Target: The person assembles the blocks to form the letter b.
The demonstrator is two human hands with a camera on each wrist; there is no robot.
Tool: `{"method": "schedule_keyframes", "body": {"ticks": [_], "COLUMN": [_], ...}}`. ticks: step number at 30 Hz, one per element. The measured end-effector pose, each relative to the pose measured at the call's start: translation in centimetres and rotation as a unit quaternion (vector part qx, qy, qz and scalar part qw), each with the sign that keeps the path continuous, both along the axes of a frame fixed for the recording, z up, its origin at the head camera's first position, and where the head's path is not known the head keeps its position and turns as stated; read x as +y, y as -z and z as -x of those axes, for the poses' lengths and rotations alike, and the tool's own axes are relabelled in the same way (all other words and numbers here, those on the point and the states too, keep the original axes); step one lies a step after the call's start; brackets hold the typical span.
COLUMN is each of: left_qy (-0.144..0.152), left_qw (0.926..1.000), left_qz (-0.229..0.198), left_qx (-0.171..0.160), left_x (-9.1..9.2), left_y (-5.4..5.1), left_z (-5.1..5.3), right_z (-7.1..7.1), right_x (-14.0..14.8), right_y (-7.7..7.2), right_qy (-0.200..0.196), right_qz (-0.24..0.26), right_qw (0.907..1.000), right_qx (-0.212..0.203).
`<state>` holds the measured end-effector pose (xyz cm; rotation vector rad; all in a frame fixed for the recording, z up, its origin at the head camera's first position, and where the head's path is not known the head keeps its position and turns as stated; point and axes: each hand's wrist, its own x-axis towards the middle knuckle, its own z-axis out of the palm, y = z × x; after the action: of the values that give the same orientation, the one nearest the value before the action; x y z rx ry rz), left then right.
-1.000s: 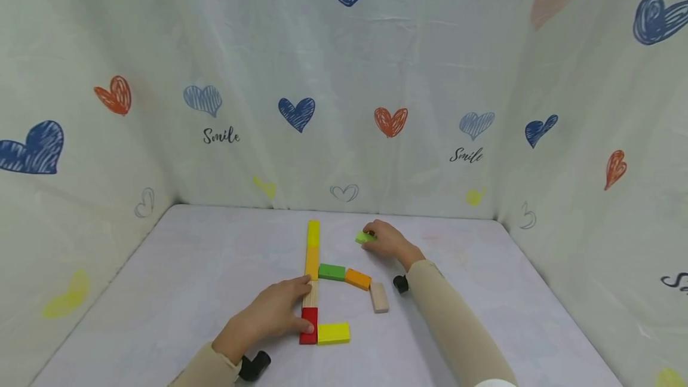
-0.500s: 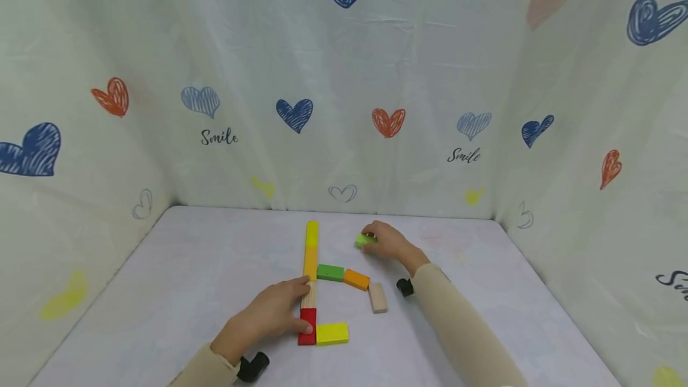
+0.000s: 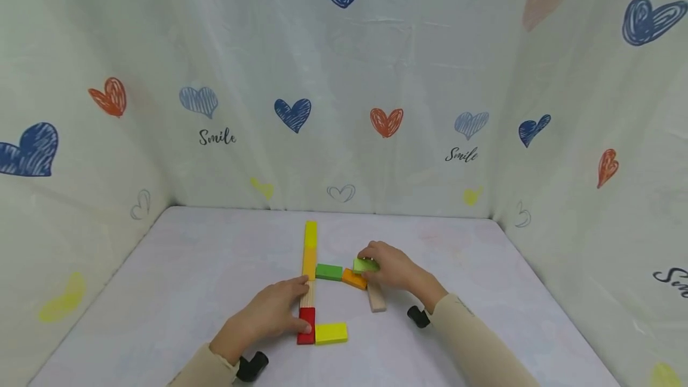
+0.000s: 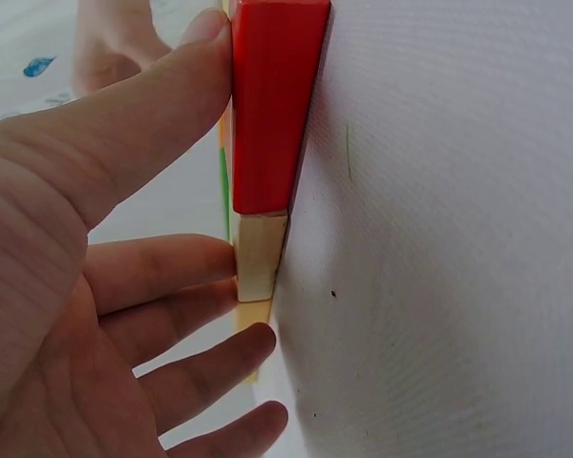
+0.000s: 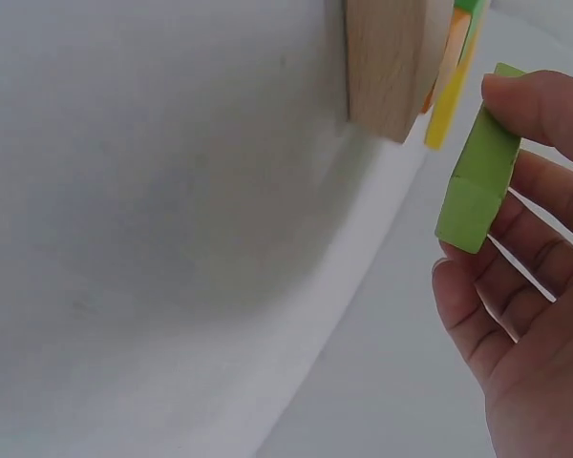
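Note:
My right hand (image 3: 395, 266) pinches a light green block (image 5: 482, 176) between thumb and fingers, raised off the table beside the orange block (image 3: 354, 279). Close by lies a plain wooden block (image 3: 377, 298), partly covered by that hand in the head view. With fingers spread and fairly straight, my left hand (image 3: 269, 315) rests along a straight column of blocks. Its thumb lies on the red block (image 4: 279, 105); its fingertips touch the side of a plain wood block (image 4: 259, 256). Further up the column come an amber block (image 3: 309, 263) and a yellow block (image 3: 311, 234).
A green block (image 3: 329, 272) joins the column to the orange one. Another yellow block (image 3: 331, 333) lies against the red block's right side. All of it is on a white table (image 3: 215, 243) enclosed by a heart-printed curtain (image 3: 344, 64).
My right hand has carried the light green block toward me, from the far part of the table to over the orange block's edge. The left hand has stayed in place.

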<state>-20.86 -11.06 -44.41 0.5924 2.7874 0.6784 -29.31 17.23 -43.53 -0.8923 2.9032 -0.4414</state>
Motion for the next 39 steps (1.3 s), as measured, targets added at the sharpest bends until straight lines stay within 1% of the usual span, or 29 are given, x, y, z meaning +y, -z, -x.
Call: {"method": "schedule_keyframes", "body": {"ticks": [5,11,16,19,24,33,39], "left_qy": [-0.005,-0.002,-0.003,-0.005,-0.007,-0.006,-0.006], "left_qw": [1.0,1.0,1.0,1.0,1.0,1.0,0.9999], "left_qz": [0.0,-0.004,-0.004,-0.001,0.001,0.005,0.008], "left_qx": [-0.001,0.003,-0.002,-0.007,-0.004,-0.006,-0.004], "left_x": [-0.1,-0.1,0.0,0.0,0.0,0.1,0.1], "left_y": [-0.1,0.1,0.1,0.1,0.1,0.1,0.0], "left_z": [0.0,-0.1,-0.1,0.0,-0.1,0.0,0.1], "right_z": [-2.1,-4.5,-6.1,-6.8,-7.6,-8.1,-8.2], "right_x": [-0.1,-0.4,-0.7,-0.8,-1.0,-1.1,-1.2], "right_y": [-0.3,-0.5,-0.1,0.2,0.6,1.0,1.3], "right_qy": [-0.034,-0.069,-0.102,-0.119,-0.135,-0.136,-0.145], "right_qz": [-0.002,-0.012,-0.025,-0.021,-0.011,-0.024,-0.03], "right_qw": [0.9993,0.9974,0.9943,0.9924,0.9903,0.9903,0.9883], "right_qx": [0.018,0.015,0.019,0.025,0.029,0.016,0.037]}}
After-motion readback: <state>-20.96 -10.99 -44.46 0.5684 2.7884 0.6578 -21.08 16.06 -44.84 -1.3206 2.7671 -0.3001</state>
